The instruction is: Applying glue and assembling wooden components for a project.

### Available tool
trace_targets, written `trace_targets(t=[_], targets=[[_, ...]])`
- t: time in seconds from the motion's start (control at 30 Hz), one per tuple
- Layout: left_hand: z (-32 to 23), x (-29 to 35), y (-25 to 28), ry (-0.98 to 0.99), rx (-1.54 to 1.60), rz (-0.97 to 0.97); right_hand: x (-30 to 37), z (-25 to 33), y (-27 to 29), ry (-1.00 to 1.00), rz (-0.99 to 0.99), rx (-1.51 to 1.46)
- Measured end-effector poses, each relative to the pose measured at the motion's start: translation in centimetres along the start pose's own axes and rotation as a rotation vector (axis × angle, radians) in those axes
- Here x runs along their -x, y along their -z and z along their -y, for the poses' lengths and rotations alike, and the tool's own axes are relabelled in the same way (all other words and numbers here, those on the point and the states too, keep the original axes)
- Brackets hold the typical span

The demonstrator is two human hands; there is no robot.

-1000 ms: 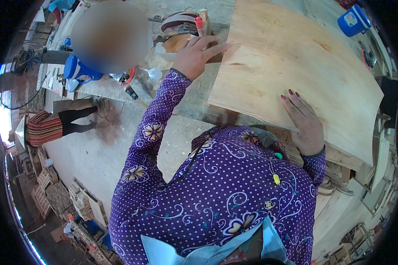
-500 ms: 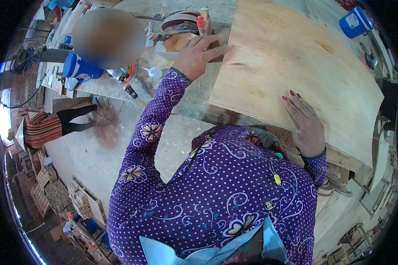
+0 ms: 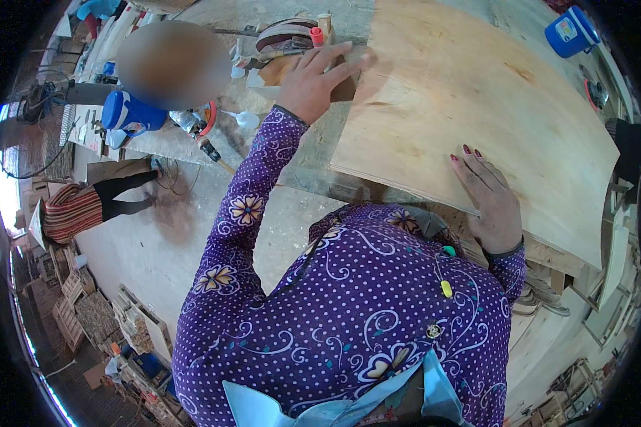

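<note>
A large pale plywood sheet lies on the bench in front of me, its near edge slightly bowed. My right hand rests flat on the sheet by that edge, fingers stretched out and nothing held. At the sheet's far left edge is my left hand, its fingers apart. One of its fingertips reaches the plywood's edge; whether it presses on the wood I cannot tell. Just beyond this hand are a red-capped marker, a roll of dark abrasive belts and an open white box.
Left on the bench stand a blue jug, a power tool with a red ring and a small white squeeze bottle. Another blue jug is far right. A person in a striped top stands to the left.
My left hand has shifted slightly up and left along the sheet's edge. The plywood's left corner sits a little further left. My right hand stays nearly in place.
</note>
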State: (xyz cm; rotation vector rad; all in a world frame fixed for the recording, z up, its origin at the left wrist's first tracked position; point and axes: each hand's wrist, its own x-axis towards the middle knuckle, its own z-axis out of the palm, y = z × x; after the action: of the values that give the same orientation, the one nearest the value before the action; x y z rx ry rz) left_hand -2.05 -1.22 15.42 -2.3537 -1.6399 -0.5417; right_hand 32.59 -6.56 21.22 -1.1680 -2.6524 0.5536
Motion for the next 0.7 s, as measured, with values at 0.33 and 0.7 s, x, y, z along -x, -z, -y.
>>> trace_targets(t=[0.33,0.7], targets=[[-0.2,0.5,0.1,0.007,-0.038,-0.01,0.1,-0.1,0.0,0.02,0.006,-0.005],[6.1,1.2,0.0,0.586,-0.193,0.473,0.0,0.0,0.4,0.016,0.023,-0.02]])
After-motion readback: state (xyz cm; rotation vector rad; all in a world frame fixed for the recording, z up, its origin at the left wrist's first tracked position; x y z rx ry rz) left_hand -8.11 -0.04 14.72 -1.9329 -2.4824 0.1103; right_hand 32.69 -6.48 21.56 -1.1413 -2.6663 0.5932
